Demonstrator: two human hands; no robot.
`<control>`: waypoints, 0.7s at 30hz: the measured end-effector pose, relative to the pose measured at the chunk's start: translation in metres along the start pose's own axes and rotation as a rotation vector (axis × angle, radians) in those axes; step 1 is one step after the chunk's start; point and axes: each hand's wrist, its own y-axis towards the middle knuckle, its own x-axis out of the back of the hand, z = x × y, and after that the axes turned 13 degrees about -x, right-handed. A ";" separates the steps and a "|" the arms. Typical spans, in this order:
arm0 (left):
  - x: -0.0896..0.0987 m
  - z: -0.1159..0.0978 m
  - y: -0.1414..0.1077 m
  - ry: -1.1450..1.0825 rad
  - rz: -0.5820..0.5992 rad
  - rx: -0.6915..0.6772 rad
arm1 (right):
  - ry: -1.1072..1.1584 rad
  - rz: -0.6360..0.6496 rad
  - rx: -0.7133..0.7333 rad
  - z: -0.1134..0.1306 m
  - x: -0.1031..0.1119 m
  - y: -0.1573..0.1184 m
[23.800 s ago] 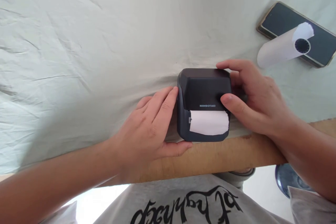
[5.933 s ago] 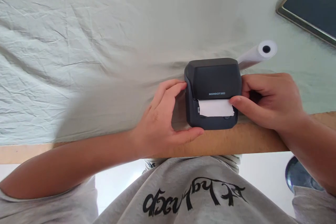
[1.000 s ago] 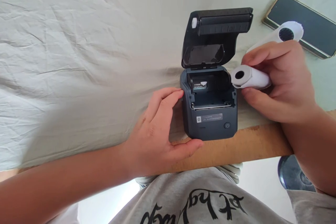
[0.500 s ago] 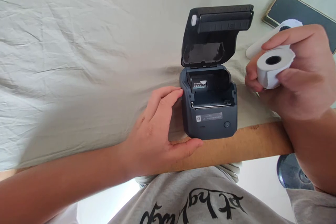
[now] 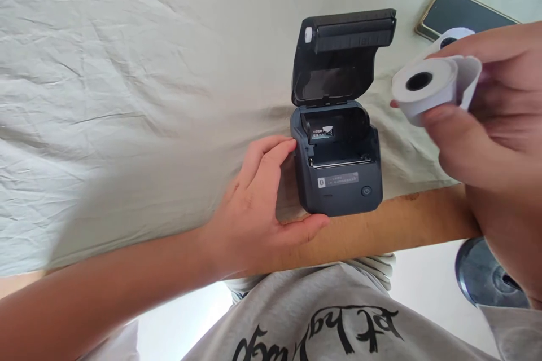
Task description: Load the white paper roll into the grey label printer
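Note:
A dark label printer (image 5: pixel 342 194) rests near the table's front edge with its lid (image 5: pixel 334 76) raised and the inner bay exposed. My left hand (image 5: pixel 249 203) grips its left side, fingertips on the side wall and thumb along the front edge. To the printer's right, my right hand (image 5: pixel 495 107) holds a white paper roll (image 5: pixel 442 90) with a dark core above the cloth. Its loose end curls away on the right side of the roll. Most fingers of that hand are hidden behind the roll and the hand itself.
Behind the held roll lies another white roll (image 5: pixel 461 32), partly covered. A phone (image 5: pixel 461 11) lies at the back right. Wrinkled pale cloth (image 5: pixel 148 67) covers the table, and its bare wooden edge (image 5: pixel 415 220) runs along the front. A dark round object (image 5: pixel 483 271) is below.
The roll in my right hand has turned, and its loose end now stands away from it. That hand has come nearer the camera. My left hand stays on the printer.

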 end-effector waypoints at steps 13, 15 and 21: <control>0.002 0.001 0.001 0.017 0.023 -0.029 | -0.335 0.324 0.424 0.023 -0.022 0.024; -0.002 0.001 0.001 0.016 -0.001 -0.041 | -0.270 0.333 0.486 0.024 -0.019 0.022; -0.008 0.002 0.001 0.030 -0.079 -0.221 | -0.185 0.430 0.606 0.019 -0.023 0.008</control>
